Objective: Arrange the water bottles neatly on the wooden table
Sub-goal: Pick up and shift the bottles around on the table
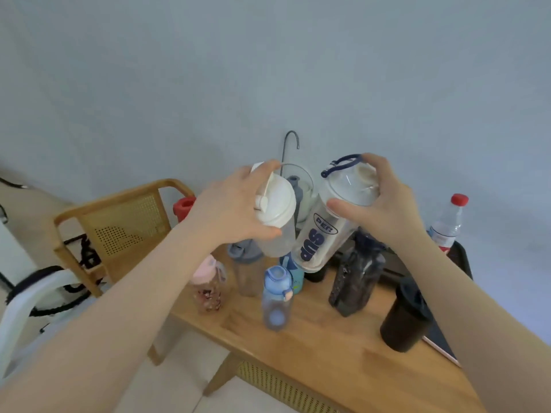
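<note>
My left hand (pixel 229 204) grips a frosted bottle with a white flip lid (pixel 275 210), held up above the wooden table (pixel 328 347). My right hand (pixel 384 201) holds a clear shaker bottle with blue "SUPER" lettering (pixel 320 239) by its top, tilted, beside the first one. Standing on the table below are a pink-lidded bottle (pixel 207 286), a grey-lidded clear bottle (pixel 247 268), a blue bottle (pixel 276 296), a small teal bottle (pixel 295 277), a dark translucent bottle (pixel 356 277) and a black tumbler (pixel 405 317).
A red-capped plastic water bottle (pixel 448 223) stands at the far right near a black tray (pixel 460 257). A glass jug with a hooked spout (pixel 301 186) and a red-lidded item (pixel 185 207) stand behind. A rattan chair (pixel 119 225) is left of the table.
</note>
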The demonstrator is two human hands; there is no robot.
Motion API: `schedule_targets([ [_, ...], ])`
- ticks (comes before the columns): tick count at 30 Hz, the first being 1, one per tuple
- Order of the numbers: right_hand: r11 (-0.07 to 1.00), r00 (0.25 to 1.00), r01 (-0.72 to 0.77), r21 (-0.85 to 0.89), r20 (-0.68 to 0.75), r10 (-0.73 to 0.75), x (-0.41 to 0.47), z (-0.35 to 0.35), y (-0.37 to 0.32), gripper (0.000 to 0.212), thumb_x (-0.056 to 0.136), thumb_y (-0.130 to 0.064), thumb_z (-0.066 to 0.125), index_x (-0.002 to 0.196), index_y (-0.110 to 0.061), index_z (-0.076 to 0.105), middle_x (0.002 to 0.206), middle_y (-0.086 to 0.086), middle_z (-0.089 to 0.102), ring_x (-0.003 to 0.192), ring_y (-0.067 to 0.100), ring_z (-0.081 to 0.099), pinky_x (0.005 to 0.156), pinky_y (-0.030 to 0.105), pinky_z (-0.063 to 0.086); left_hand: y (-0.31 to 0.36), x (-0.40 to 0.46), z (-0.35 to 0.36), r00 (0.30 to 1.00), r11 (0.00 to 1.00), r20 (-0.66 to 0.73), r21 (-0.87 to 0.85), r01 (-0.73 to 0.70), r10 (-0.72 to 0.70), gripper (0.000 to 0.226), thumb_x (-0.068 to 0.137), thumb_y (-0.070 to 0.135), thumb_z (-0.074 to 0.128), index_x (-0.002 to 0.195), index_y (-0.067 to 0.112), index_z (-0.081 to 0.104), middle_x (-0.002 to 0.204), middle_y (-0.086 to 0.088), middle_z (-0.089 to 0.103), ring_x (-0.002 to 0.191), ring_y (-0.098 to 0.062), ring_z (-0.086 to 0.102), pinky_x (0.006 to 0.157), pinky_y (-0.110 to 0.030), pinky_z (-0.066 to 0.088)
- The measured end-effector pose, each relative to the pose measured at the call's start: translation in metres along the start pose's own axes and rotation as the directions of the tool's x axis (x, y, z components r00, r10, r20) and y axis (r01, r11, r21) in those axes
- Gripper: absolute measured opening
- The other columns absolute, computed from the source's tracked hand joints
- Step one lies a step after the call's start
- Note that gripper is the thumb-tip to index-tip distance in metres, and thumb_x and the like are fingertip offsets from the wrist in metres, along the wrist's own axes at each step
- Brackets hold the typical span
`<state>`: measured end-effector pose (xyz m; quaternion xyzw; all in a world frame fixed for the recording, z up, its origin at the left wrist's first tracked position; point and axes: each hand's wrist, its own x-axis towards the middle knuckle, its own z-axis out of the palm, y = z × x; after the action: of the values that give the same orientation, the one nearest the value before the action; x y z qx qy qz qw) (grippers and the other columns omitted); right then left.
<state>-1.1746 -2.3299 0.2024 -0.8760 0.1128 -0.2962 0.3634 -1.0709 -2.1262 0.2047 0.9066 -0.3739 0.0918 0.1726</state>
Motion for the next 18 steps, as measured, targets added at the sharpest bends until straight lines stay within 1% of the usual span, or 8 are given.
schedule_targets([
  [2,1.000,0.999,-0.024,0.005,-0.021,0.024,0.022,0.020,-0.009,0.074,0.067,-0.035,0.079,0.129,-0.033,0.039,0.111,-0.011,0.050,0.109,0.017,0.051,0.086,0.031,0.041,-0.021,0.018,-0.009,0.999,0.999,0.017,0.015,-0.033,0.033,0.097,0.062,0.046,0.074,0.139,0.039,0.015,0.136,-0.002,0.041,0.113,-0.028,0.051,0.081,-0.033,0.039],
  [5,0.997,0.997,-0.074,-0.024,-0.025,0.073,0.054,0.051,-0.016,0.079,0.068,-0.040,0.078,0.133,-0.030,0.035,0.121,-0.003,0.052,0.117,0.018,0.048,0.090,0.033,0.039,-0.054,0.047,-0.022,0.998,0.998,0.011,-0.014,-0.056,0.056,0.097,0.061,0.043,0.076,0.138,0.038,0.017,0.136,-0.003,0.039,0.113,-0.029,0.050,0.087,-0.037,0.042],
  [7,0.992,0.993,-0.115,-0.049,-0.029,0.113,0.073,0.071,-0.014,0.081,0.067,-0.043,0.078,0.134,-0.029,0.035,0.129,0.001,0.052,0.120,0.020,0.047,0.092,0.034,0.039,-0.071,0.066,-0.026,0.997,0.998,-0.033,0.013,-0.067,0.068,0.097,0.061,0.042,0.076,0.138,0.038,0.018,0.137,-0.004,0.038,0.112,-0.031,0.050,0.089,-0.040,0.041],
  [10,0.979,0.982,-0.186,-0.086,-0.033,0.184,0.095,0.099,-0.007,0.082,0.067,-0.043,0.077,0.134,-0.026,0.034,0.130,0.005,0.052,0.119,0.022,0.048,0.086,0.032,0.039,-0.086,0.094,-0.023,0.989,0.994,-0.104,0.054,-0.099,0.105,0.096,0.059,0.043,0.076,0.137,0.036,0.019,0.135,-0.006,0.040,0.107,-0.034,0.051,0.090,-0.043,0.040],
  [12,0.966,0.976,-0.218,-0.137,-0.005,0.219,0.106,0.116,0.001,0.081,0.067,-0.044,0.077,0.133,-0.024,0.034,0.128,0.007,0.054,0.115,0.025,0.052,0.083,0.032,0.042,-0.097,0.112,-0.017,0.989,0.994,-0.101,0.029,-0.102,0.105,0.097,0.059,0.043,0.076,0.137,0.035,0.019,0.134,-0.008,0.040,0.106,-0.035,0.052,0.090,-0.045,0.041],
  [15,0.948,0.965,-0.229,-0.220,0.073,0.250,0.120,0.140,0.017,0.079,0.065,-0.046,0.075,0.129,-0.023,0.035,0.123,0.006,0.056,0.110,0.025,0.055,0.087,0.040,0.048,-0.116,0.137,-0.004,0.993,0.996,-0.079,0.026,-0.082,0.083,0.097,0.059,0.043,0.076,0.137,0.036,0.019,0.136,-0.008,0.039,0.106,-0.036,0.052,0.090,-0.045,0.042],
  [16,0.943,0.961,-0.229,-0.240,0.100,0.258,0.125,0.147,0.023,0.079,0.065,-0.046,0.075,0.128,-0.022,0.035,0.122,0.006,0.056,0.108,0.024,0.055,0.086,0.040,0.048,-0.121,0.145,0.000,0.994,0.997,-0.080,0.028,-0.073,0.075,0.097,0.059,0.044,0.076,0.137,0.036,0.019,0.136,-0.008,0.039,0.105,-0.036,0.053,0.089,-0.045,0.043],
  [18,0.932,0.950,-0.222,-0.286,0.152,0.273,0.134,0.160,0.035,0.079,0.066,-0.045,0.075,0.128,-0.021,0.034,0.120,0.005,0.056,0.107,0.024,0.055,0.080,0.035,0.046,-0.131,0.159,0.007,0.996,0.999,-0.068,0.019,-0.050,0.052,0.096,0.059,0.045,0.076,0.136,0.036,0.019,0.135,-0.007,0.040,0.104,-0.036,0.054,0.088,-0.044,0.044],
])
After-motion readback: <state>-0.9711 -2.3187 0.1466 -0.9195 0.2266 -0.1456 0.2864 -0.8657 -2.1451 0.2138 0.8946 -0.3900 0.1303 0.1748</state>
